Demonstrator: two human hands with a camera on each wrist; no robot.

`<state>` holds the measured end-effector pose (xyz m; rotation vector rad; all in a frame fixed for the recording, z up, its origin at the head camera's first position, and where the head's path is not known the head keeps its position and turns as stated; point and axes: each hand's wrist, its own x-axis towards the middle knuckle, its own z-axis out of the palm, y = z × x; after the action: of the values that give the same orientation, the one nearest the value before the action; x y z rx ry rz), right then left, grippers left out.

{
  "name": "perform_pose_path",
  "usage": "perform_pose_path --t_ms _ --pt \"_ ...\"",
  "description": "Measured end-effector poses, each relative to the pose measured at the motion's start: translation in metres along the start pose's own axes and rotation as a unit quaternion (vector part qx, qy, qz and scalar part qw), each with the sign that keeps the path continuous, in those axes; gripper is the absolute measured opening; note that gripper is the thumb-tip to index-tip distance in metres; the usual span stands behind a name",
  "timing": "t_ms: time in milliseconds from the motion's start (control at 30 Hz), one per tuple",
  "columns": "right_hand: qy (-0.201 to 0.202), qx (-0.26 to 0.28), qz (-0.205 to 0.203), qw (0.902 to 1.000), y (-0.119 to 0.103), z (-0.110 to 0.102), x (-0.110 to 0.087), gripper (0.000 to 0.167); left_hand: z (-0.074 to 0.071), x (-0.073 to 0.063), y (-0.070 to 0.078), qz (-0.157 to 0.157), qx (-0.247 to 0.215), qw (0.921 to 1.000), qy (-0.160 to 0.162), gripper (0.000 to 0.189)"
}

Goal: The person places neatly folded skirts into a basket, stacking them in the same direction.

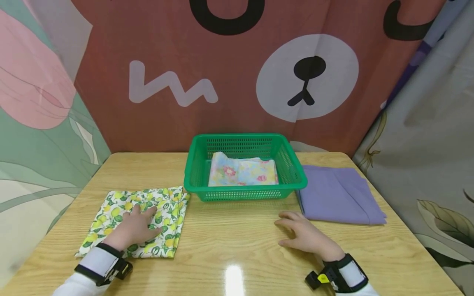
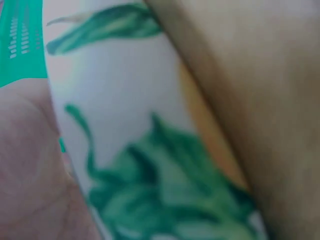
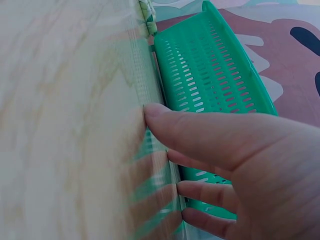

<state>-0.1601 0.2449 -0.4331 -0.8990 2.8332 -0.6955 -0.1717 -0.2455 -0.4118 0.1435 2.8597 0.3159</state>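
On the left of the table lies a folded white cloth with lemons and green leaves point(image 1: 168, 205). My left hand point(image 1: 135, 228) rests on it with fingers spread; in the left wrist view the leaf-printed cloth point(image 2: 130, 165) fills the middle beside the palm point(image 2: 30, 165). My right hand point(image 1: 309, 236) holds nothing, its relaxed fingertips at the tabletop near a folded purple cloth point(image 1: 337, 195). Seen from the right wrist, the thumb point(image 3: 185, 132) and fingers reach down to the wood in front of the green basket point(image 3: 200, 75).
At the back middle stands the green plastic basket point(image 1: 244, 193), with a folded pastel floral cloth point(image 1: 242, 170) inside. The wooden table point(image 1: 229, 234) ends at a curtain point(image 1: 237, 115) printed with a brown bear. Patterned fabric point(image 1: 444, 164) hangs along the right side.
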Motion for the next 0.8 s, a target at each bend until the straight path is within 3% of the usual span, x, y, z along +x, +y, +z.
perform_pose_path --t_ms 267,800 --pt "0.006 0.000 -0.005 1.0000 0.001 -0.001 -0.001 0.052 0.007 -0.013 0.015 0.012 0.005 0.9999 -0.008 0.081" --pt "0.006 -0.006 -0.006 0.9999 0.001 0.000 0.000 0.051 0.025 -0.026 0.068 0.026 0.026 0.9992 -0.017 0.080"
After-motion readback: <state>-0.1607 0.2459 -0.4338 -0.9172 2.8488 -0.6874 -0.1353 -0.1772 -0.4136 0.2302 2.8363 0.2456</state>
